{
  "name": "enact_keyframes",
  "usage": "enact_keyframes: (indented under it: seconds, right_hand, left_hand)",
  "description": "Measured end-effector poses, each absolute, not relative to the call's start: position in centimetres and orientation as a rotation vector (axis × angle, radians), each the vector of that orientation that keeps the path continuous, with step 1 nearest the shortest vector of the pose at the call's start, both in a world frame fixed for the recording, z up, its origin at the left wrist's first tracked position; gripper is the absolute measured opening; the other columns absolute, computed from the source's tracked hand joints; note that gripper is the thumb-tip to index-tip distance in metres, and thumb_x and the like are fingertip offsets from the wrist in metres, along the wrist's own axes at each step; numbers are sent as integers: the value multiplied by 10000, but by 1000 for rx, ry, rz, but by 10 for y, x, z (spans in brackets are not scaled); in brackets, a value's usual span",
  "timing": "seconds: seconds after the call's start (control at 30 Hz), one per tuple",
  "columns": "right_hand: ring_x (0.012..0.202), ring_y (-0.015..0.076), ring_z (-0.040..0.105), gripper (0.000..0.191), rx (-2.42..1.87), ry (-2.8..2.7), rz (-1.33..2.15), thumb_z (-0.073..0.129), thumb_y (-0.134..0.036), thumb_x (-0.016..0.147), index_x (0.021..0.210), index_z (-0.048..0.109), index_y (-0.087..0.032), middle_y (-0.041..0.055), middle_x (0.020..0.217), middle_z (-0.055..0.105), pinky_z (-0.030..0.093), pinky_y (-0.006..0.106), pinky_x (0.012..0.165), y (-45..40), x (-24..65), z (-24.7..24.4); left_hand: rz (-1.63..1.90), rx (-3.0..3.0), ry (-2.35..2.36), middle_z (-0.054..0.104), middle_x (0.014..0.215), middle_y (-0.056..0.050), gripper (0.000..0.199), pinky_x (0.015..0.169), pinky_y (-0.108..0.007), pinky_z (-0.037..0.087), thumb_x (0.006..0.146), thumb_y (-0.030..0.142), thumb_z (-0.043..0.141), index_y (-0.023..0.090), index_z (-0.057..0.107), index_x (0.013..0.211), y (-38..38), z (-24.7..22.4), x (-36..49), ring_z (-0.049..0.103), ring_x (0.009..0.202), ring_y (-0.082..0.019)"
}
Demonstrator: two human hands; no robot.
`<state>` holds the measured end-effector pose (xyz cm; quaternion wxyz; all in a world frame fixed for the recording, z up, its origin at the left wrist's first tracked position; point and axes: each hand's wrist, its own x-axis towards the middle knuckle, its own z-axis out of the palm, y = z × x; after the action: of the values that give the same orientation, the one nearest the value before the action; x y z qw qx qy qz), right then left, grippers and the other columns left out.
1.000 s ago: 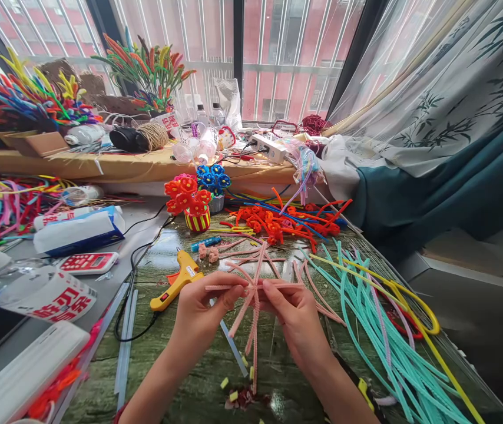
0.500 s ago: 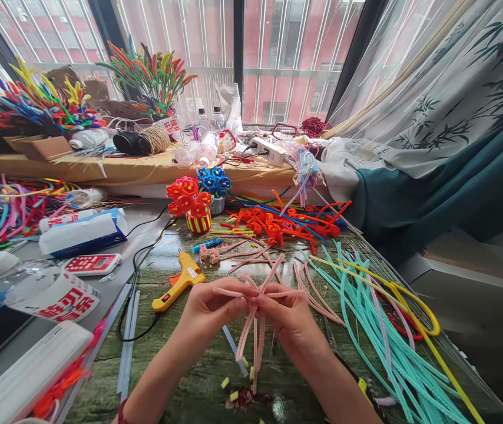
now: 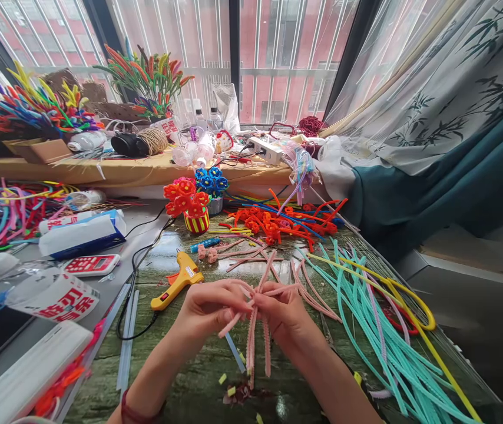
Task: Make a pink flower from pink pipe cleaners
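My left hand (image 3: 207, 309) and my right hand (image 3: 284, 315) meet over the green table (image 3: 176, 365) and both pinch a bundle of pink pipe cleaners (image 3: 255, 335) at its crossing point. Several pink ends hang down below my fingers; others stick up and to the right. More pink pipe cleaners (image 3: 313, 291) lie flat on the table just right of my right hand. A yellow glue gun (image 3: 176, 282) lies to the left of my left hand.
Mint-green and yellow pipe cleaners (image 3: 379, 330) spread over the right of the table. Orange pieces (image 3: 278, 221) lie behind, with red (image 3: 187, 197) and blue (image 3: 211, 179) pipe-cleaner flowers in small pots. Clear glue sticks (image 3: 125, 347), boxes and a calculator (image 3: 92, 264) crowd the left.
My hands have drawn closer together on the bundle. The pink piece that lay level across my fingers has folded, and more pink ends now hang downward.
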<state>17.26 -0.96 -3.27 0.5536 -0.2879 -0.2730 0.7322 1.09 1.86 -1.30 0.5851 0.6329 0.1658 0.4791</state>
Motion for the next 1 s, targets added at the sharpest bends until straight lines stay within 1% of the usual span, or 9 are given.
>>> enact_keyframes:
  seconds: [0.17, 0.3, 0.4, 0.47, 0.6, 0.77, 0.87, 0.93, 1.0]
  right_hand:
    - [618, 116, 609, 176, -685, -639, 1773, 854, -245, 614, 693, 736, -142, 18, 663, 703, 475, 209, 596, -10, 172, -31]
    - [581, 107, 587, 187, -704, -610, 1807, 854, -261, 610, 704, 743, -143, 15, 655, 695, 454, 208, 577, -10, 172, -31]
    - [555, 95, 558, 171, -704, -594, 1827, 855, -248, 599, 666, 737, -143, 0, 613, 670, 433, 201, 558, -10, 173, -29]
    - [550, 92, 550, 167, -709, -565, 1843, 856, -241, 591, 644, 729, -145, -10, 590, 657, 429, 199, 559, -11, 173, -27]
    - [570, 106, 576, 208, -754, -476, 1861, 877, -256, 545, 620, 715, -149, -9, 602, 663, 439, 205, 560, -12, 172, -24]
    - [587, 104, 596, 226, -732, -490, 1897, 884, -270, 546, 631, 715, -148, -13, 622, 675, 453, 206, 589, -13, 173, -23]
    - [573, 101, 589, 227, -737, -506, 1921, 881, -270, 553, 628, 710, -140, -12, 614, 671, 451, 209, 589, -13, 173, -22]
    - [566, 102, 583, 225, -745, -499, 1925, 883, -269, 549, 626, 708, -149, -16, 612, 666, 448, 212, 581, -14, 174, -20]
    - [569, 100, 583, 226, -748, -488, 1920, 889, -268, 536, 627, 711, -161, -20, 621, 672, 446, 208, 578, -15, 174, -19]
  left_hand:
    - [1066, 1547, 449, 668, 771, -83, 256, 691, -287, 463, 763, 446, 713, 223, 794, 860, 18, -12, 7, 580, 782, -204]
    - [1051, 1646, 481, 589, 794, -57, 280, 639, -242, 451, 726, 480, 726, 216, 787, 794, 15, -4, 5, 527, 721, -157]
    - [1029, 1740, 506, 548, 835, -60, 303, 568, -211, 450, 715, 483, 728, 204, 785, 819, 13, 3, 4, 519, 715, -148]
    - [997, 1794, 522, 546, 860, -64, 269, 543, -200, 460, 726, 448, 733, 221, 786, 861, 12, 6, 3, 528, 715, -147]
    - [943, 1833, 542, 558, 841, -56, 114, 564, -200, 514, 790, 287, 714, 274, 792, 872, 10, 7, 0, 560, 707, -140]
    - [903, 1765, 528, 578, 850, -69, 185, 491, -180, 521, 854, 218, 631, 284, 784, 933, 8, 6, -2, 596, 679, -141]
    - [941, 1835, 530, 622, 803, -72, 154, 544, -204, 518, 834, 283, 665, 257, 791, 917, 10, 7, -2, 605, 668, -151]
    - [963, 1878, 517, 644, 758, -74, 190, 572, -224, 509, 818, 364, 673, 240, 797, 890, 10, 9, -2, 603, 642, -153]
    - [957, 1893, 512, 659, 737, -75, 208, 573, -230, 496, 808, 390, 677, 233, 801, 865, 10, 9, -2, 602, 618, -152]
